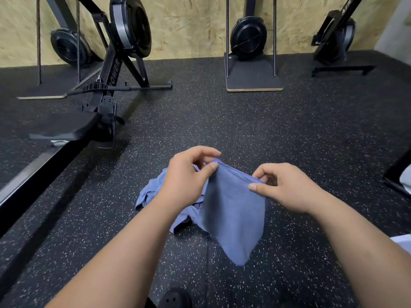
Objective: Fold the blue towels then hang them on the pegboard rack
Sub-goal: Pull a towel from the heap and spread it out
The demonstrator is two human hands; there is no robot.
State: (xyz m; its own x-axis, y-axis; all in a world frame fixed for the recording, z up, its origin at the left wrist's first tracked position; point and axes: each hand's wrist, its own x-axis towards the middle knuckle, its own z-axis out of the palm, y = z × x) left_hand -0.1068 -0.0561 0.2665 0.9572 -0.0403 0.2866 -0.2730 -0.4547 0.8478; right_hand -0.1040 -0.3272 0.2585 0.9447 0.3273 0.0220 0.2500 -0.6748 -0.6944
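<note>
A blue towel [233, 210] hangs in front of me above the floor, held up by its top edge. My left hand [186, 176] pinches the left corner of that edge between thumb and fingers. My right hand [282, 185] pinches the right corner. Behind and below my left hand lies a crumpled heap of blue towels [151, 194] on the black speckled floor, partly hidden by my left wrist and the hanging towel. No pegboard rack shows in view.
A rowing machine [106, 90] stretches along the left with its rail running toward me. Other machines on boards [251, 63] stand against the chipboard wall, one more [333, 41] at the far right. A dark frame [398, 174] sits at the right edge.
</note>
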